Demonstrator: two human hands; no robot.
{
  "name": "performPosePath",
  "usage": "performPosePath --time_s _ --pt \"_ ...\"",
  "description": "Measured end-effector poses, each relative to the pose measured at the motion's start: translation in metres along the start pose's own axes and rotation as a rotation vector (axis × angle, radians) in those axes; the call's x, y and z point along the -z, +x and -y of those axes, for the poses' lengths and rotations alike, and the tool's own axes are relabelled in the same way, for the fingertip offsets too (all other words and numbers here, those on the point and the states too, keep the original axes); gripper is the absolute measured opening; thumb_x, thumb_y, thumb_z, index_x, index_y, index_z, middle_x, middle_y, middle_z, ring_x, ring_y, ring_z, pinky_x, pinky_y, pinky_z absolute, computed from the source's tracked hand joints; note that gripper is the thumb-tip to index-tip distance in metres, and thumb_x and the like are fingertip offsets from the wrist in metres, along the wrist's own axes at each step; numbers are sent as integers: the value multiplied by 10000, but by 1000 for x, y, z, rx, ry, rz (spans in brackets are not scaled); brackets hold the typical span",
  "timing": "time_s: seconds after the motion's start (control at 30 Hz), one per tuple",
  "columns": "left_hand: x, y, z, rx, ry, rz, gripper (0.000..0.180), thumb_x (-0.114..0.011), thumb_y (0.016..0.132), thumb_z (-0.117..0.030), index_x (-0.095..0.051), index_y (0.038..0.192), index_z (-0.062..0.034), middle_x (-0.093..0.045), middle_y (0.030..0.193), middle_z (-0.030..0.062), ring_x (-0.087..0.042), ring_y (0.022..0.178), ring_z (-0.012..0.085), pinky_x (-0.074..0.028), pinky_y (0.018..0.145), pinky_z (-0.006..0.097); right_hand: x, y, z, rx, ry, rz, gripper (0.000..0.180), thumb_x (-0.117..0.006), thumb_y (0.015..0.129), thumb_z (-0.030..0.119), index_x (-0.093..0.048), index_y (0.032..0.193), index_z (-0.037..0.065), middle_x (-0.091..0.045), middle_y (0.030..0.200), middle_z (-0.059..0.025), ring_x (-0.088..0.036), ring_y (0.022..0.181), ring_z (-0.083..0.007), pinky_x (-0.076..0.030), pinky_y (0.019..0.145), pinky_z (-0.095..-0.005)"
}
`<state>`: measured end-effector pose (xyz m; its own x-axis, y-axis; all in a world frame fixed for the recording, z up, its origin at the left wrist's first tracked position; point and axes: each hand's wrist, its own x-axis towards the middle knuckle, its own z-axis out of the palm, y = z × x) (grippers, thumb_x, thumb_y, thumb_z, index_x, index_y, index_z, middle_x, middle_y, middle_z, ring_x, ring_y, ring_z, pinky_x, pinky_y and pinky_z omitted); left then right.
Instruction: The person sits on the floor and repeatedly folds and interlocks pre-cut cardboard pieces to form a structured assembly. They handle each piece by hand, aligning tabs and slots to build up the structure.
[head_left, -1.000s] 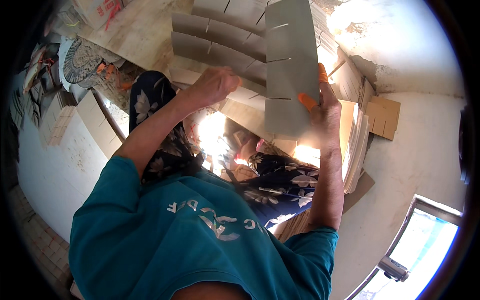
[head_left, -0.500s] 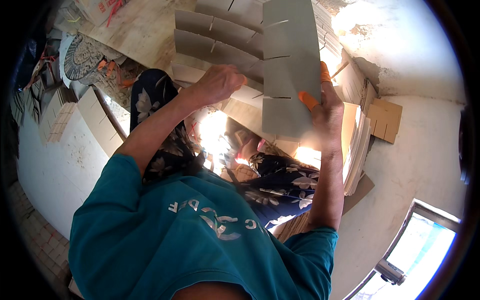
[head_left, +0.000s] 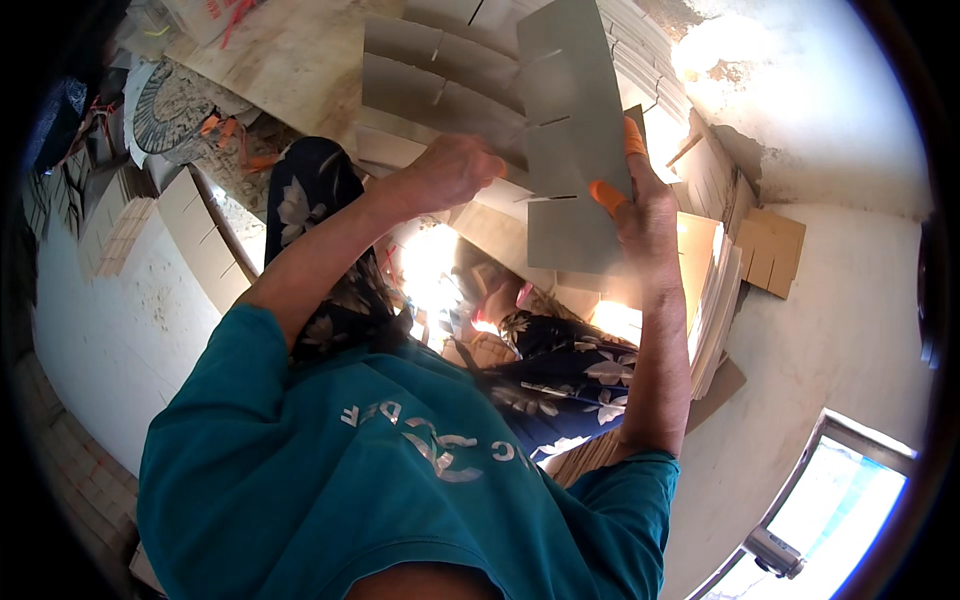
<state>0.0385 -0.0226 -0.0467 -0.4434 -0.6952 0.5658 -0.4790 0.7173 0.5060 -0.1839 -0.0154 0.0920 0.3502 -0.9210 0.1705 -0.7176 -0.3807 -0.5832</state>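
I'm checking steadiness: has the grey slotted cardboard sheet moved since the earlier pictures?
Yes: the grey slotted cardboard sheet has tilted, its upper part leftward, away from the tan slotted cardboard rectangle.

Light blazes white through the window (head_left: pixel 850 490), right of the shirt (head_left: pixel 330 490), its glass washed out. Glare burns just beyond the shirt and on the wall (head_left: pixel 820 310) farther off to its right. The board's (head_left: pixel 570 150) facing side sits in grey shade, its edge nearest the shirt hazily blurred. Outermost, everything bends into black.
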Motion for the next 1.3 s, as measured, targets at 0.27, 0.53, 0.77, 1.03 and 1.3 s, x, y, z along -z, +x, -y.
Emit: performPosePath --time_s 0.27,0.53,0.77,1.03,1.3 --pt "0 3 -1 37 21 53 96 -623 676 -6 -619 769 -30 -558 648 135 -572 659 309 -445 570 404 -9 0 -2 -35 -51 39 621 -570 826 -66 -358 1400 38 -640 1094 -186 -650 962 -218 -506 803 -300" --pt "-2 4 3 66 37 67 68 -629 694 -38 -613 760 -37 -563 654 115 -568 682 294 -442 576 406 -31 11 -22 33 36 215 649 -557 805 -85 -339 1403 42 -641 1001 -219 -646 902 -321 -499 763 -333" --pt "-8 6 5 103 -12 73 72 -625 707 -51 -620 779 -56 -577 678 100 -574 715 289 -465 629 404 -52 16 -11 -113 -83 391 769 -644 763 35 -238 1416 5 -621 977 -267 -617 904 -403 -495 722 -399" --pt "-9 8 5 80 41 130 85 -625 700 -47 -628 785 -48 -593 706 98 -579 743 286 -474 669 405 -65 7 -37 152 -258 447 753 -698 736 91 -302 1366 -25 -615 858 -230 -596 869 -412 -460 734 -481" --pt "11 9 -15 120 -43 103 173 -682 686 -62 -652 852 -21 -651 831 116 -603 793 281 -500 707 379 -3 -50 -91 -155 -13 -60 399 -653 817 136 -566 1167 -34 -643 871 -71 -607 754 -191 -461 683 -335"
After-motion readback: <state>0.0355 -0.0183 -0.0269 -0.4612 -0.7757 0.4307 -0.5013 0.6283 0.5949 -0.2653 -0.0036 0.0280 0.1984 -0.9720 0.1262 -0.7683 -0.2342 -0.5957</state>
